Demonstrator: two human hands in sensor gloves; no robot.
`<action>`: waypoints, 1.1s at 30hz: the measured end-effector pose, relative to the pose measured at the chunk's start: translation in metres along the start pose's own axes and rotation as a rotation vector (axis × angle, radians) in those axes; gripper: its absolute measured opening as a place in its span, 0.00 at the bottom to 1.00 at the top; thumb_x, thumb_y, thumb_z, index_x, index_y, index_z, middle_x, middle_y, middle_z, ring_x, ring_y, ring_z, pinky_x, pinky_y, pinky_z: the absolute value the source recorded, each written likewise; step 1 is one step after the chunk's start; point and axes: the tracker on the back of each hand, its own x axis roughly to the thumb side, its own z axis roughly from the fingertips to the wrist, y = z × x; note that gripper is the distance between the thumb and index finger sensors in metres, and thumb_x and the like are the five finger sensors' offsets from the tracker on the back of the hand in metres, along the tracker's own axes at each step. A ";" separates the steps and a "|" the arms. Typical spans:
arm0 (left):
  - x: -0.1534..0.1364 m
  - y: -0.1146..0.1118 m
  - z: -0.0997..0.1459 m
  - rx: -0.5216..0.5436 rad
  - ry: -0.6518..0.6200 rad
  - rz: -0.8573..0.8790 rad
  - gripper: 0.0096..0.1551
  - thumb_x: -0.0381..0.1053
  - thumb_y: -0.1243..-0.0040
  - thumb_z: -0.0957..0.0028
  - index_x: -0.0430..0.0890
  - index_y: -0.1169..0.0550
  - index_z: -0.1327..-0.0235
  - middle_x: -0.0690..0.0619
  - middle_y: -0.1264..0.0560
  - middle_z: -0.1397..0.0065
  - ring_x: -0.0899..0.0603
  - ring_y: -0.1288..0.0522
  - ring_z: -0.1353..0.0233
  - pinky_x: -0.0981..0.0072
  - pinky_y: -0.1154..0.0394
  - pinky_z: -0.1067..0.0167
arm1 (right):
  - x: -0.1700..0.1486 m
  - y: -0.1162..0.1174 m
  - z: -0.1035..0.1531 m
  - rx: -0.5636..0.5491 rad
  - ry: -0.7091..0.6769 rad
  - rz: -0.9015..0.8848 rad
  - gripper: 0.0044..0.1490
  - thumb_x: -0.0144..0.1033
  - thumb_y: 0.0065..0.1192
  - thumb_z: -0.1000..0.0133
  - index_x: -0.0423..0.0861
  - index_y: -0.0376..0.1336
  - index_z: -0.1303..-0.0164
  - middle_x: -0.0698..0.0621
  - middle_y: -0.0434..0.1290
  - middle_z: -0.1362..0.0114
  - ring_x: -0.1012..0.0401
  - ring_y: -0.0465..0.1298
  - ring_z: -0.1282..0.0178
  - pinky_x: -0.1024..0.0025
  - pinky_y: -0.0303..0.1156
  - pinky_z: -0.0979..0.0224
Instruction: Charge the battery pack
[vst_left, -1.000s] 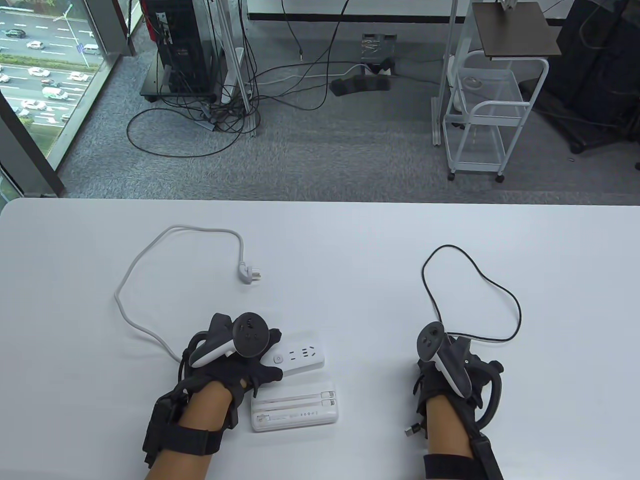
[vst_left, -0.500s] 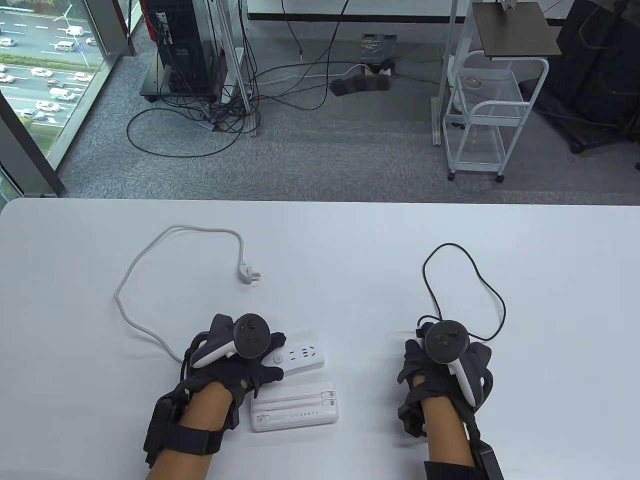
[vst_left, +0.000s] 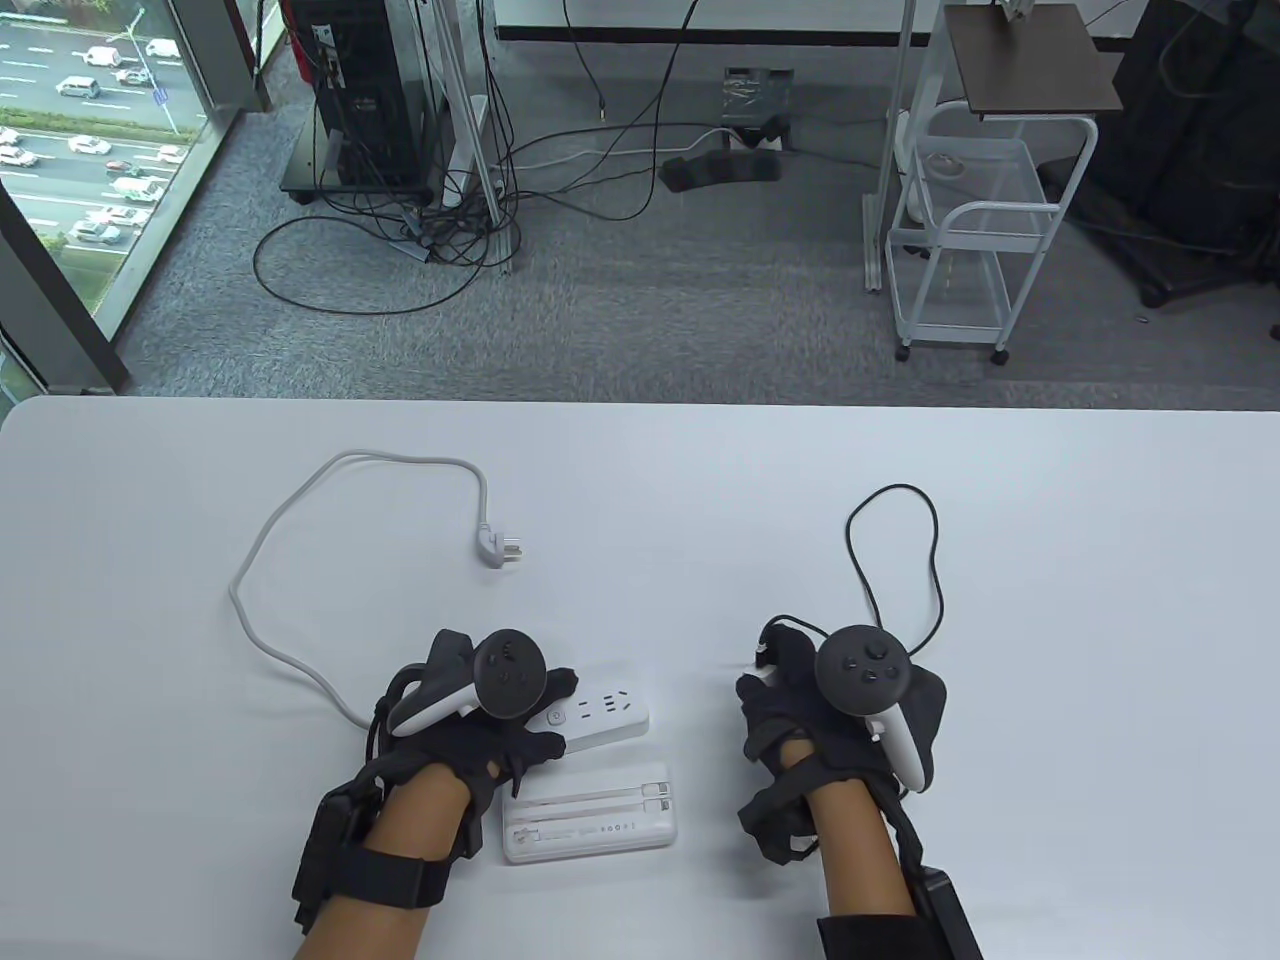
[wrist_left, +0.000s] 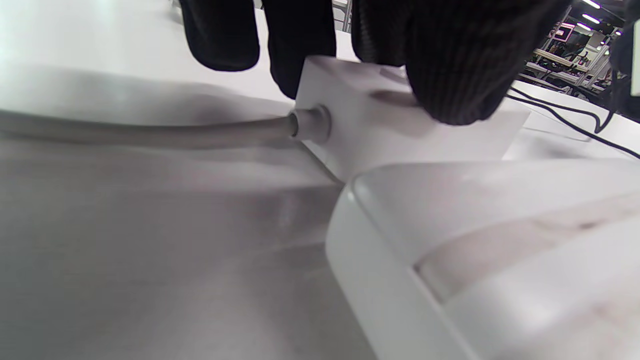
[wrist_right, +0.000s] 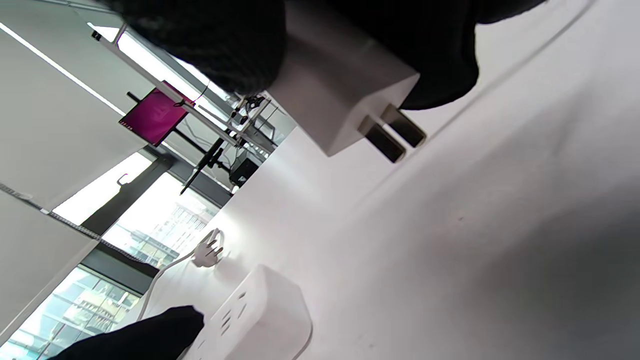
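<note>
On the near part of the white counter (vst_left: 700, 480), the left hand (vst_left: 470, 725) presses down on the cord end of a white power strip (vst_left: 600, 712), fingers (wrist_left: 450, 65) spread over its top. Just nearer than the strip lies the white battery pack (vst_left: 590, 825), flat and untouched. Off to the right, the right hand (vst_left: 830, 720) holds a white two-prong charger plug (wrist_right: 345, 95) pinched in its fingers above the counter, its black cable (vst_left: 900, 560) looping away behind. Farther back lies the strip's own plug (vst_left: 503, 550).
</note>
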 end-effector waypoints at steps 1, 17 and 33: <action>0.000 0.000 0.000 0.001 0.001 0.005 0.45 0.65 0.31 0.54 0.60 0.33 0.20 0.47 0.28 0.22 0.31 0.32 0.22 0.25 0.45 0.30 | 0.005 0.003 -0.002 0.021 -0.033 0.012 0.42 0.35 0.66 0.50 0.42 0.51 0.28 0.36 0.64 0.27 0.36 0.75 0.36 0.28 0.59 0.28; 0.001 0.000 -0.001 -0.001 0.006 0.002 0.45 0.64 0.31 0.54 0.60 0.33 0.20 0.47 0.28 0.22 0.31 0.32 0.22 0.24 0.45 0.30 | 0.054 0.058 -0.022 0.178 -0.266 0.037 0.42 0.27 0.66 0.54 0.51 0.53 0.29 0.41 0.64 0.23 0.39 0.76 0.28 0.36 0.62 0.24; 0.001 0.000 -0.001 -0.003 0.008 -0.003 0.45 0.64 0.31 0.54 0.60 0.33 0.20 0.47 0.28 0.22 0.31 0.32 0.22 0.24 0.45 0.30 | 0.055 0.079 -0.028 0.187 -0.342 0.096 0.42 0.25 0.67 0.56 0.54 0.54 0.31 0.44 0.66 0.23 0.42 0.76 0.27 0.41 0.63 0.23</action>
